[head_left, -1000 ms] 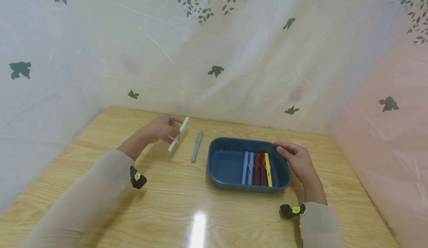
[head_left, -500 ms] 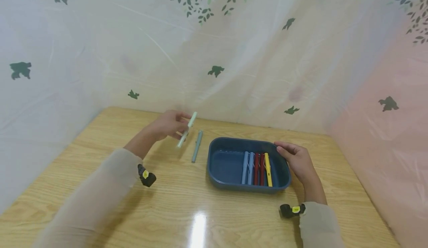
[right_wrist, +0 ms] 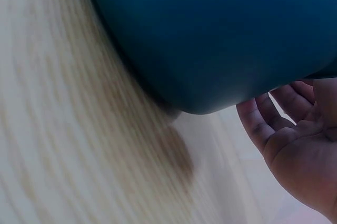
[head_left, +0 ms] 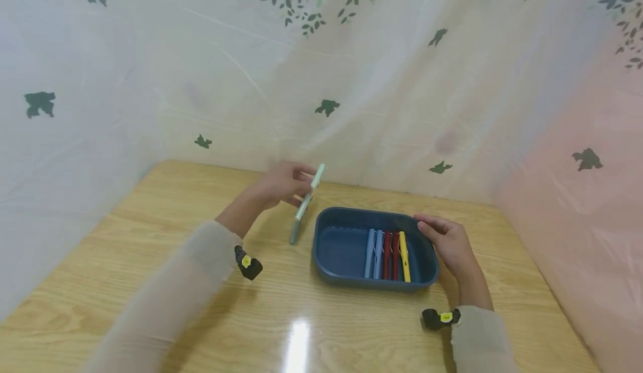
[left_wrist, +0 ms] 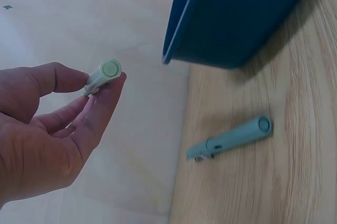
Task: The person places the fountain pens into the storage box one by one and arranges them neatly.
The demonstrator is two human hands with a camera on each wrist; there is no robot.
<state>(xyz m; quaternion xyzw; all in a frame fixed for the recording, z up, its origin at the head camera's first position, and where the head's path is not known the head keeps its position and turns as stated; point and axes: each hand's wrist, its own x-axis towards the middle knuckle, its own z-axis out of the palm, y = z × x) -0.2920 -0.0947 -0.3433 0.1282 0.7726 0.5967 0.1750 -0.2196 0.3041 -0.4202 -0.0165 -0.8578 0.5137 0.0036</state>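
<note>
Between thumb and fingertips my left hand (head_left: pixel 283 186) pinches a pale green pen (head_left: pixel 303 206), held slanted above the table. Its round end faces the camera in the left wrist view. A grey-green pen (left_wrist: pixel 237 137) lies on the wood below; in the head view the held pen covers most of it. To the right stands a dark blue box (head_left: pixel 351 284). Two blue pens (head_left: pixel 369 253), two red pens (head_left: pixel 386 256) and a yellow pen (head_left: pixel 404 258) lie side by side in its right half. My right hand (head_left: pixel 449 244) grips the box's far right corner at the rim.
The wooden table (head_left: pixel 241 328) carries everything and ends at the back against a pale hanging sheet (head_left: pixel 241 82) with leaf and bird prints. Black wrist cameras (head_left: pixel 248 264) sit at both cuffs. The left half of the box shows its bare floor.
My left hand has moved right with the pale green pen, from left of the grey-green pen to over it, closer to the box. My right hand and the box keep their place.
</note>
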